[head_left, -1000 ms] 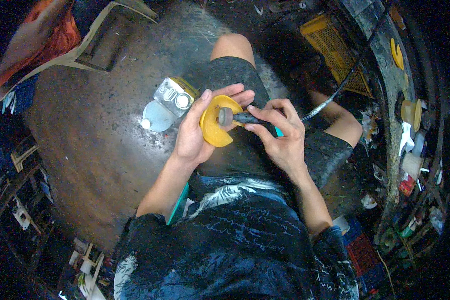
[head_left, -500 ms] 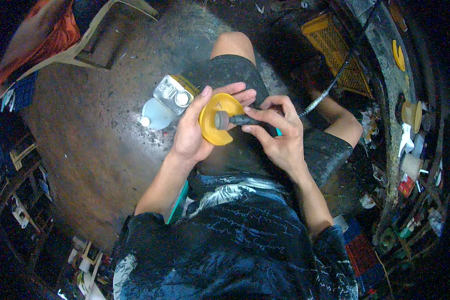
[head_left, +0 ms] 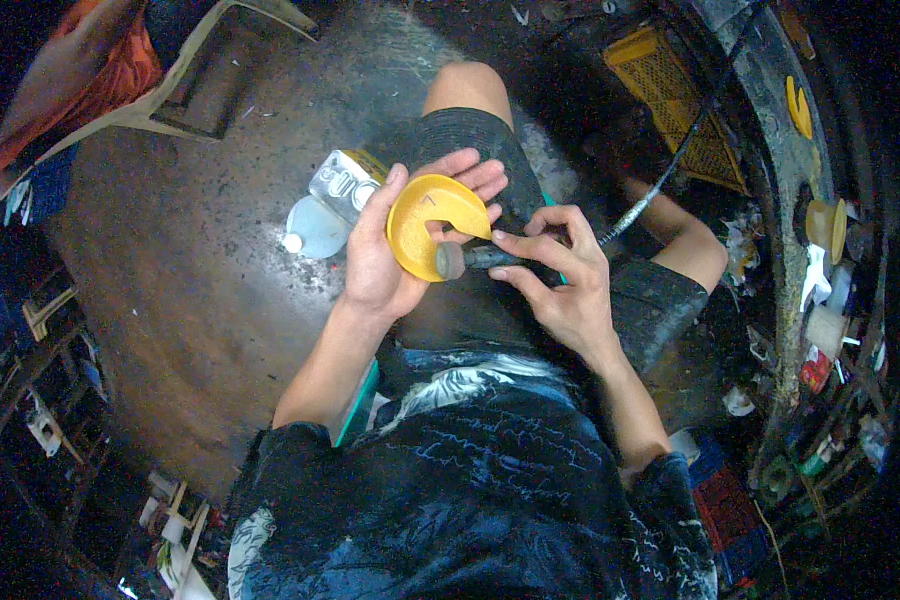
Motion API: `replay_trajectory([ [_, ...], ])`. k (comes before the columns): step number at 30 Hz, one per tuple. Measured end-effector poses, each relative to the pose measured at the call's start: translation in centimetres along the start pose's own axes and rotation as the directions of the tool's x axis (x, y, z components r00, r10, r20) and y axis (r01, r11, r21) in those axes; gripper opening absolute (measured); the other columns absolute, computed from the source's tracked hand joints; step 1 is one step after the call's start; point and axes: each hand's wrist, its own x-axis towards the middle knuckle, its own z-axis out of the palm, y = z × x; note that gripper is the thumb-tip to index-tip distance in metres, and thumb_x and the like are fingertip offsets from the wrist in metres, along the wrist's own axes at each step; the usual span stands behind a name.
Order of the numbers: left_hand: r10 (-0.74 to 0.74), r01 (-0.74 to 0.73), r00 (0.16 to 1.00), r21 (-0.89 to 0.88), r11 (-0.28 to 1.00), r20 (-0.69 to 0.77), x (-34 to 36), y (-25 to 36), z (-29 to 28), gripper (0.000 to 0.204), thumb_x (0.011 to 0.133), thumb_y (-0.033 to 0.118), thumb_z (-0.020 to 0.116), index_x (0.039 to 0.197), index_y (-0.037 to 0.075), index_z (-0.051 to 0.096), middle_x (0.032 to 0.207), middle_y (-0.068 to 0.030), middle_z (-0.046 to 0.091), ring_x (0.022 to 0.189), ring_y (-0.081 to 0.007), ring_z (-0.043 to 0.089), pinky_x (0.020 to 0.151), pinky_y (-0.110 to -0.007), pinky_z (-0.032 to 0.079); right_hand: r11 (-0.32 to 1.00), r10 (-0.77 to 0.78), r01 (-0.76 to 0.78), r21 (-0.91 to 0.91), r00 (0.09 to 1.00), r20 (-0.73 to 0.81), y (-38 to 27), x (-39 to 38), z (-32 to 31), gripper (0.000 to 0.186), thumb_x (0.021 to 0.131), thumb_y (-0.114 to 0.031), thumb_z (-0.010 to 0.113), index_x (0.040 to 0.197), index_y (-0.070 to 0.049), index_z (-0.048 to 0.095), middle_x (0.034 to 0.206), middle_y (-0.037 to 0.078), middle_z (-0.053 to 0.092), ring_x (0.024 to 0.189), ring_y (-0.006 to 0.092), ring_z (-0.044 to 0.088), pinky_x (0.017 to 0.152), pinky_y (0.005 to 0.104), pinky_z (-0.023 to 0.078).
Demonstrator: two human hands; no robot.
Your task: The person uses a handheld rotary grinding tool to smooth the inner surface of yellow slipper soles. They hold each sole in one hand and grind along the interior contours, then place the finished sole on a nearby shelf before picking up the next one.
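A yellow C-shaped disc (head_left: 406, 222) lies in my upturned left hand (head_left: 368, 262), its thumb along the disc's left rim and its fingers stretched out behind it. My right hand (head_left: 575, 268) pinches a dark rotary tool handpiece (head_left: 488, 258) between thumb and fingers. At the tool's tip, a short grey-brown cylindrical grinding head (head_left: 450, 262) sits at the lower inner edge of the disc, beside its gap. Whether the head touches the disc, I cannot tell. From the handpiece a flexible cable (head_left: 630, 214) runs up to the right.
A rectangular metal can (head_left: 332, 178) and a translucent whitish bottle (head_left: 316, 230) stand on the floor left of my hands. A pale chair (head_left: 135, 118) with a person in orange (head_left: 120, 85) is upper left. A yellow crate (head_left: 670, 110) and a cluttered bench (head_left: 770, 150) are at right.
The yellow disc has turned in my left hand, its gap swinging from lower right up to the right. The grinding head now sits lower against it, near the lower edge.
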Motion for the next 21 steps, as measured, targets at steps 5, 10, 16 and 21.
replay_trajectory([
  [5, 0.175, -0.172, 0.984, -0.061, 0.983, 0.042, 0.2, -0.1, -0.3, 0.078, 0.112, 0.058, 0.037, 0.162, 0.0, 0.04, 0.165, -0.027, 0.046, 0.157, -0.0446, 0.04, 0.132, -0.06, 0.03, 0.999, 0.025, -0.026, -0.039, 1.0, -0.019, -0.2, -0.6, -1.4, 0.042, 0.075, -0.009, 0.095, 0.116, -0.015, 0.086, 0.108, 0.008, 0.062, 0.095, 0.0232, 0.067, 0.083, 0.0353, 0.057],
  [10, 0.327, -0.302, 0.928, -0.151, 0.941, 0.179, 0.3, -0.3, -0.8, 0.078, 0.106, 0.06, 0.05, 0.162, 0.007, 0.043, 0.166, -0.022, 0.047, 0.161, -0.0426, 0.033, 0.134, -0.066, 0.02, 0.999, -0.014, 0.011, -0.052, 0.999, -0.048, -0.3, -0.3, -0.9, 0.043, 0.075, -0.01, 0.095, 0.116, -0.016, 0.086, 0.107, 0.008, 0.063, 0.094, 0.0237, 0.067, 0.082, 0.0354, 0.057],
  [16, 0.382, -0.365, 0.891, -0.115, 0.924, 0.246, 0.4, -0.2, -0.7, 0.079, 0.105, 0.059, 0.052, 0.163, 0.007, 0.042, 0.168, -0.0217, 0.045, 0.161, -0.0437, 0.033, 0.134, -0.064, 0.02, 1.0, -0.007, 0.007, -0.022, 1.0, -0.014, -1.1, -0.4, -0.3, 0.044, 0.073, -0.01, 0.095, 0.116, -0.013, 0.085, 0.109, 0.008, 0.061, 0.095, 0.022, 0.064, 0.083, 0.0334, 0.054],
  [21, 0.325, -0.322, 0.937, -0.046, 0.946, 0.124, 0.2, -0.5, -1.1, 0.08, 0.108, 0.062, 0.045, 0.163, 0.003, 0.04, 0.169, -0.0229, 0.043, 0.16, -0.0452, 0.035, 0.135, -0.06, 0.022, 0.999, 0.047, -0.048, -0.009, 0.996, -0.075, -0.9, -0.5, -1.3, 0.041, 0.074, -0.007, 0.093, 0.115, -0.008, 0.085, 0.108, 0.008, 0.062, 0.095, 0.0198, 0.064, 0.085, 0.0326, 0.053],
])
